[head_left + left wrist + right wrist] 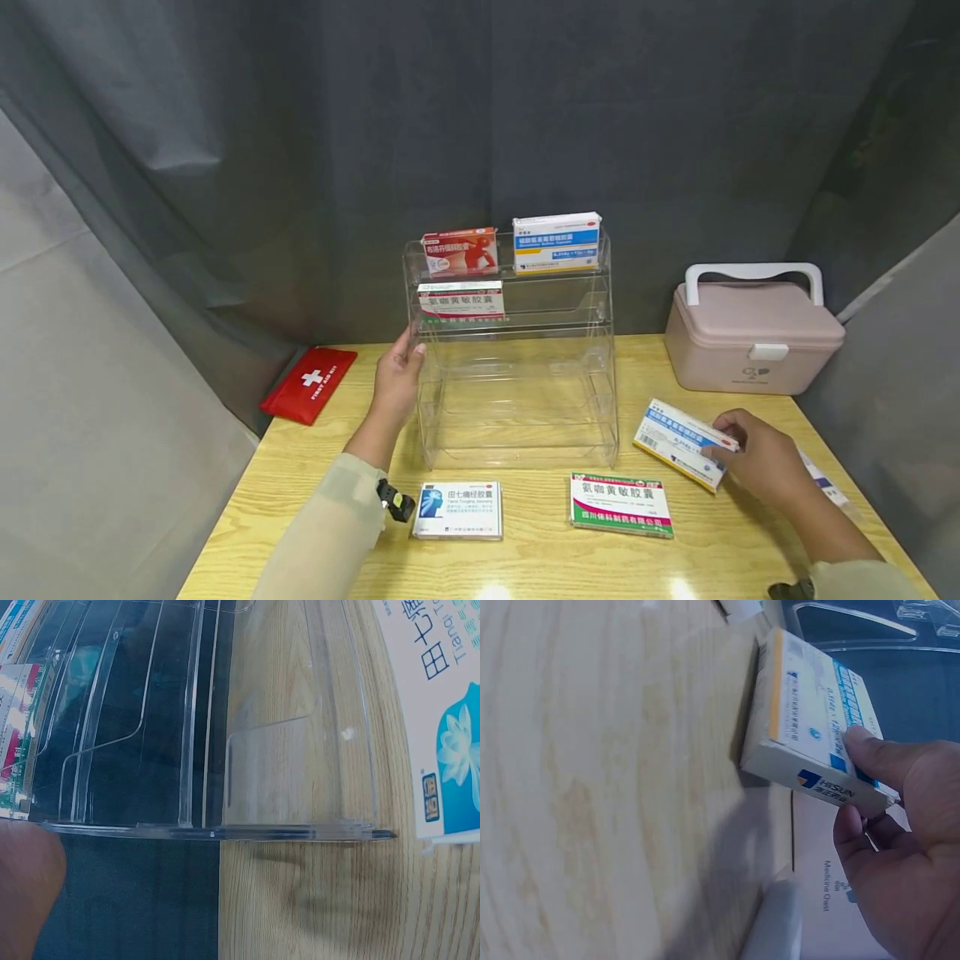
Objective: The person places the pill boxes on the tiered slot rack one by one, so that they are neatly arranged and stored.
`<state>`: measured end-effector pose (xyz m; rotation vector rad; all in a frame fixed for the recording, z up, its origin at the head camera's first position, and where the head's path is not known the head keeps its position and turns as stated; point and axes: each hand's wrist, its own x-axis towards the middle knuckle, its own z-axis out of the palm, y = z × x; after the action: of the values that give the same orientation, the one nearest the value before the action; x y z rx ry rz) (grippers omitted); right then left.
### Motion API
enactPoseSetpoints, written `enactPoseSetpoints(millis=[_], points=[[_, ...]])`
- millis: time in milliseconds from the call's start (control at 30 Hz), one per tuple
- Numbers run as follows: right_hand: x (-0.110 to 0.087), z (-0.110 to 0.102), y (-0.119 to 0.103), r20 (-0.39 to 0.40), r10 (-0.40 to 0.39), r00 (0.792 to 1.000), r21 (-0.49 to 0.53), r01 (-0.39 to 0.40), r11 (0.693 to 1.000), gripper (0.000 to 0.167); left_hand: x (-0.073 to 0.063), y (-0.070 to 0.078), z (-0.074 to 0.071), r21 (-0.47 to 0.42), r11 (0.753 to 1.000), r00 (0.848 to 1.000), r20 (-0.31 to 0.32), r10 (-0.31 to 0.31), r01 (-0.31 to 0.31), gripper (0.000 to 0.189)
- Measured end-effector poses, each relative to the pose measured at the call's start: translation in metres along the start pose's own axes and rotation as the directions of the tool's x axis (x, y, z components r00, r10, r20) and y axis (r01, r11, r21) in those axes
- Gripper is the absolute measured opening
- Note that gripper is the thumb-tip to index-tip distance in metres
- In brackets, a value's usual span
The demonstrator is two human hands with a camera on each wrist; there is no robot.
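Note:
My right hand (768, 458) pinches a white-and-blue medicine box (682, 443) by one end, right of the rack. In the right wrist view, the thumb lies on the box's printed face and the fingers are curled under its end. My left hand (397, 379) grips the left side of a clear tiered display rack (517, 457). On its top tier stand a red-orange medicine box (460, 252) and another white-and-blue box (557, 243). A green-and-red medicine box (461, 302) stands on the tier below, at the left; the lower tiers hold nothing.
On the table in front lie a white-and-teal medicine box (457, 511) and a green-and-red box (621, 505). A pink medicine chest (753, 342) stands at the back right. A red first aid pouch (309, 386) lies at the left. Another white box (825, 483) is partly hidden behind my right forearm.

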<state>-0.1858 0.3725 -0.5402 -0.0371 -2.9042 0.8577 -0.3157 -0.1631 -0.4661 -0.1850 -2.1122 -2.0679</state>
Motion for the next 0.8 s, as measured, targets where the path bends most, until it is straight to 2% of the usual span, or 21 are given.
enactPoseSetpoints(millis=[133,300,433,533,600,667,800], points=[[0.001,-0.004,0.000,-0.023,-0.007,1.000,-0.007,0.007,1.000,0.038,-0.001,0.001,0.000,-0.010,1.000,1.000,0.012,0.016,-0.016,0.056],[0.000,-0.015,-0.006,-0.100,-0.008,0.995,0.011,0.009,1.000,0.033,0.000,0.001,-0.001,0.010,1.000,1.000,0.004,-0.005,0.005,0.056],[0.000,-0.037,-0.020,-0.195,0.030,0.980,0.132,-0.004,0.991,0.035,0.001,0.001,0.000,0.009,1.000,1.000,0.004,-0.008,0.008,0.056],[0.002,-0.058,-0.037,-0.236,0.065,0.969,0.261,-0.001,0.965,0.036,0.001,0.002,0.001,-0.001,1.000,1.000,0.004,-0.002,0.002,0.056],[0.006,-0.071,-0.050,-0.260,0.072,0.963,0.351,0.024,0.936,0.031,0.001,0.002,0.001,-0.001,1.000,1.000,0.000,-0.002,0.002,0.056],[0.010,-0.083,-0.067,-0.290,0.056,0.955,0.398,0.067,0.915,0.025,0.000,0.003,0.001,-0.002,1.000,1.000,-0.002,-0.002,0.002,0.056],[0.024,-0.104,-0.108,-0.333,-0.056,0.941,0.436,0.206,0.876,0.024,-0.001,0.003,0.001,-0.008,1.000,1.000,-0.001,-0.006,0.006,0.056]])
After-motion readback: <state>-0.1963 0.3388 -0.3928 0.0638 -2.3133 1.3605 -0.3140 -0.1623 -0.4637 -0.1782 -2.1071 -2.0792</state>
